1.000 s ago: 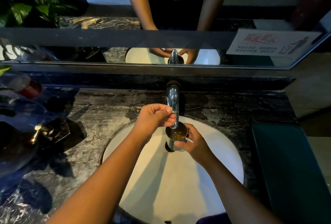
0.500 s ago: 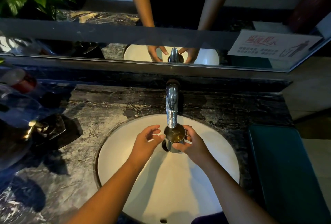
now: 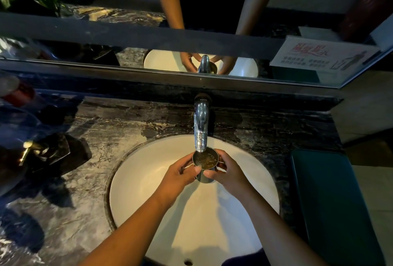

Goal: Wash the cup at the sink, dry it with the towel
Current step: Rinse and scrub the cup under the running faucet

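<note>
Holding the cup [image 3: 205, 166] between left hand [image 3: 180, 177] and right hand [image 3: 230, 175], each grip closed on it, under the tap [image 3: 201, 129], above the sink [image 3: 148, 180].

Both forearms are bare and extend forward from the lower edge of the view, converging toward the centre. The left hand [image 3: 180, 175] is raised at the wrist, back of the hand uppermost, thumb and fingers [image 3: 192, 170] curled inward against the left side of the cup [image 3: 205, 164]. The right hand [image 3: 228, 173] mirrors it, fingers wrapped round the far right side and the thumb pressed on the near side. Both hands are closed on the cup, and the thumbs lie near one another at its near face. The wrists are well apart.
</note>
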A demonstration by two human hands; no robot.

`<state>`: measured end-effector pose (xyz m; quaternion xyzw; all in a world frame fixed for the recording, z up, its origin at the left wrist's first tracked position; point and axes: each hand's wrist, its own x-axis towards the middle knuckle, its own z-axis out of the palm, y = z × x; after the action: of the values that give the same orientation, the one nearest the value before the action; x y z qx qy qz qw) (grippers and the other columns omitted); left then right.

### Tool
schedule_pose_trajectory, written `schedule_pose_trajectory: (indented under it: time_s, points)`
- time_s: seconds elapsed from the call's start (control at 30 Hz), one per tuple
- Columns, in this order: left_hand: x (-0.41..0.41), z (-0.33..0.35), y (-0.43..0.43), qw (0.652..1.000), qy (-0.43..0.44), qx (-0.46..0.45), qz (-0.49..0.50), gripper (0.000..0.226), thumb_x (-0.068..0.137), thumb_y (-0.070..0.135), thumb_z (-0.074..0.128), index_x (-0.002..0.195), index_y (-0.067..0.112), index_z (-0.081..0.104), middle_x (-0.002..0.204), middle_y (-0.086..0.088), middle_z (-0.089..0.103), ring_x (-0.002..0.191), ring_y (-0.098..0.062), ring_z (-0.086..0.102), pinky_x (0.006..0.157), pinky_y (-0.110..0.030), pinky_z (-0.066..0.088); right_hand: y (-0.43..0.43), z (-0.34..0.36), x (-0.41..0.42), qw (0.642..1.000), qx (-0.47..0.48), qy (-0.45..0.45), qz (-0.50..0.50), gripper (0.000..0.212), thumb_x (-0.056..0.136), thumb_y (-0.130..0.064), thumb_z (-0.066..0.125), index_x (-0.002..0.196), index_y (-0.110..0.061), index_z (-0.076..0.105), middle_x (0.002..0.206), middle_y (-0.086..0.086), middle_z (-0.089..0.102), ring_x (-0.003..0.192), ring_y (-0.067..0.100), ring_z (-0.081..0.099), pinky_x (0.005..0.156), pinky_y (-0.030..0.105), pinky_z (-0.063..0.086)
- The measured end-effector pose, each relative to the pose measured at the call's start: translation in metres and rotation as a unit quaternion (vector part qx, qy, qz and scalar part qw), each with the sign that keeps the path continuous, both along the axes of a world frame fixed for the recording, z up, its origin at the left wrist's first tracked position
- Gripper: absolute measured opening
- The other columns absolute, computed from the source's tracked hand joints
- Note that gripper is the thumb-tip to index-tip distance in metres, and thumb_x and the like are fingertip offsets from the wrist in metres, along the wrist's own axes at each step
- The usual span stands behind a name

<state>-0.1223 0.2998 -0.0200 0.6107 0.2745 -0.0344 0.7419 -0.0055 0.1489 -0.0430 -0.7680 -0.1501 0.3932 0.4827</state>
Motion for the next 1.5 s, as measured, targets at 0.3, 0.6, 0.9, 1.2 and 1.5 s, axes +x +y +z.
schedule_pose_trajectory:
  time_s: [0.3, 0.6, 0.9, 1.2, 1.5]
  points:
    - [-0.001, -0.012, 0.004, 0.999, 0.035, -0.010, 0.032, 0.032, 0.097, 0.031, 0.064, 0.127, 0.044, 0.064, 0.121, 0.020, 0.070, 0.116, -0.018, 0.065, 0.096, -0.042, 0.055, 0.006, -0.006, 0.000, 1.000, -0.004, 0.010, 0.013, 0.062, 0.070, -0.046, 0.076, 0.129, -0.042, 0.059, 0.126, -0.011, 0.069, 0.121, 0.011, 0.063, 0.103, 0.042, 0.053]
    - [-0.006, -0.019, 0.005, 0.995, 0.058, -0.032, 0.069, 0.033, 0.097, 0.035, 0.064, 0.129, 0.039, 0.064, 0.125, 0.011, 0.069, 0.117, -0.014, 0.063, 0.093, -0.042, 0.057, 0.015, -0.011, 0.000, 0.999, -0.017, 0.037, 0.025, 0.066, 0.071, -0.054, 0.078, 0.132, -0.040, 0.057, 0.128, -0.008, 0.068, 0.121, 0.016, 0.062, 0.098, 0.038, 0.055]
    - [-0.008, -0.017, 0.017, 0.998, 0.001, 0.026, 0.050, 0.042, 0.098, 0.016, 0.064, 0.135, 0.034, 0.061, 0.128, 0.010, 0.070, 0.122, -0.020, 0.063, 0.102, -0.046, 0.051, 0.022, -0.014, -0.008, 0.996, 0.040, 0.072, 0.015, 0.067, 0.072, -0.031, 0.078, 0.135, -0.035, 0.054, 0.133, -0.005, 0.067, 0.130, 0.012, 0.058, 0.107, 0.037, 0.049]
    - [-0.003, -0.023, 0.013, 0.997, -0.004, -0.063, 0.043, 0.049, 0.098, 0.000, 0.058, 0.140, 0.024, 0.056, 0.130, 0.007, 0.069, 0.118, -0.018, 0.065, 0.084, -0.024, 0.057, 0.018, -0.005, -0.005, 0.999, -0.010, -0.046, 0.024, 0.068, 0.068, -0.042, 0.082, 0.130, -0.045, 0.054, 0.128, -0.019, 0.066, 0.123, 0.002, 0.057, 0.100, 0.028, 0.046]
    - [-0.004, -0.029, 0.008, 0.977, 0.042, -0.193, 0.075, 0.044, 0.100, 0.007, 0.056, 0.138, 0.028, 0.058, 0.126, -0.005, 0.072, 0.110, -0.020, 0.069, 0.099, -0.042, 0.054, 0.015, -0.002, -0.002, 0.996, -0.036, -0.059, 0.050, 0.052, 0.066, -0.049, 0.077, 0.112, -0.054, 0.054, 0.124, -0.006, 0.063, 0.111, 0.000, 0.061, 0.093, 0.026, 0.053]
